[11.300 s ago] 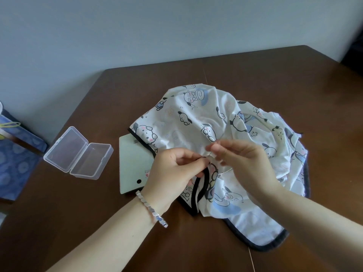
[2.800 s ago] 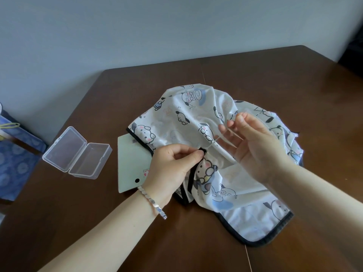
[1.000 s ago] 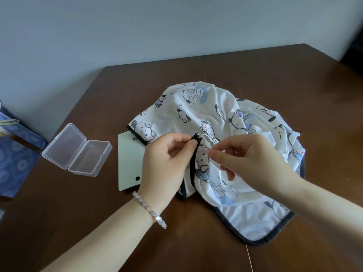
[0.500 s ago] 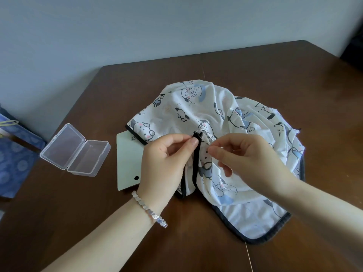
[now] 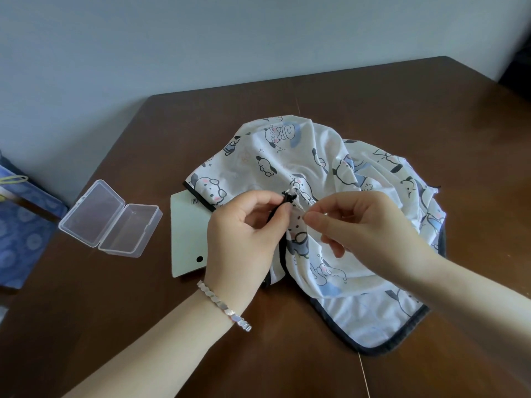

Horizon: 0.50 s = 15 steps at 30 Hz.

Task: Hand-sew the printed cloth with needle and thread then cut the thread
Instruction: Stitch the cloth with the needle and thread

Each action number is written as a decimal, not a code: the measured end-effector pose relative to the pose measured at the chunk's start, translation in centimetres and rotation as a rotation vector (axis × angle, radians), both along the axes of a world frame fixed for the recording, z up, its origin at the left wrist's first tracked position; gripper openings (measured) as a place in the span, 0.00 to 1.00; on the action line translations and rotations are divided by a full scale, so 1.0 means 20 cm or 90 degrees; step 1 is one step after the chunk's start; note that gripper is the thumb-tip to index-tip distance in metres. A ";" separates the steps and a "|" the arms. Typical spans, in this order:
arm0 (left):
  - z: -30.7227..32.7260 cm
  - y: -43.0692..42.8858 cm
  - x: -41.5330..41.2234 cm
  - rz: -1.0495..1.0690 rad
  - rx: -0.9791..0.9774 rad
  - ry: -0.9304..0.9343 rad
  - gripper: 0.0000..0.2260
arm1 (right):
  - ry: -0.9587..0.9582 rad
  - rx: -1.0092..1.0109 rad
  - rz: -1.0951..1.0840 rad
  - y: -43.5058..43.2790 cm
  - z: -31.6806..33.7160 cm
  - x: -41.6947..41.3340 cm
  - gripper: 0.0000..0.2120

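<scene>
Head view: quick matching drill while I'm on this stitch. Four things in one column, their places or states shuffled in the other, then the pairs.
1 box
2 card
3 bracelet
4 left hand

a around a wrist
b lying open
c pinching the black edge of the cloth
d partly under the cloth

Pairs: 1-b, 2-d, 3-a, 4-c

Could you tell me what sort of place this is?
Probably a room at home: a brown wooden table near a plain wall, with a blue patterned bag beside it.
</scene>
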<state>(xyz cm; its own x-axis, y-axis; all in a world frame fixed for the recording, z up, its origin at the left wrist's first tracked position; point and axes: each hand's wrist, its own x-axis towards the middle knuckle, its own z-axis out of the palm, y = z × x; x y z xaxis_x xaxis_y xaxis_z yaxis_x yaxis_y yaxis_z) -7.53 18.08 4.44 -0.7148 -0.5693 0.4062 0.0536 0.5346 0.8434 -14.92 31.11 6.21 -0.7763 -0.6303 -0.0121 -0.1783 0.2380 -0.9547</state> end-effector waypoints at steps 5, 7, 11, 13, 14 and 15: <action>-0.03 -0.01 0.01 0.016 -0.137 0.033 0.03 | 0.013 0.009 0.012 0.00 0.00 -0.01 0.06; -0.04 -0.01 0.01 0.024 -0.202 0.042 0.03 | -0.006 0.002 0.017 0.00 -0.01 -0.02 0.05; -0.06 -0.02 0.01 0.031 -0.273 0.058 0.02 | -0.134 -0.004 0.023 -0.01 0.00 -0.04 0.05; -0.07 -0.01 0.02 0.028 -0.287 0.063 0.02 | -0.235 -0.013 0.032 -0.01 0.01 -0.05 0.04; -0.07 -0.01 0.02 0.024 -0.290 0.067 0.01 | -0.271 -0.016 0.039 -0.01 0.01 -0.06 0.04; -0.07 -0.01 0.02 0.017 -0.291 0.072 0.01 | -0.297 -0.015 0.047 -0.01 0.01 -0.06 0.04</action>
<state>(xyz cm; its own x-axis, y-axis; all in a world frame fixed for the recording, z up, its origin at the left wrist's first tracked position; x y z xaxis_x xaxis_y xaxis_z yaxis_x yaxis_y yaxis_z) -7.19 17.96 2.96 -0.6389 -0.3317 0.6941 0.1124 0.8523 0.5108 -16.17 30.86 6.46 -0.6447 -0.6875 -0.3342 0.2549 0.2188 -0.9419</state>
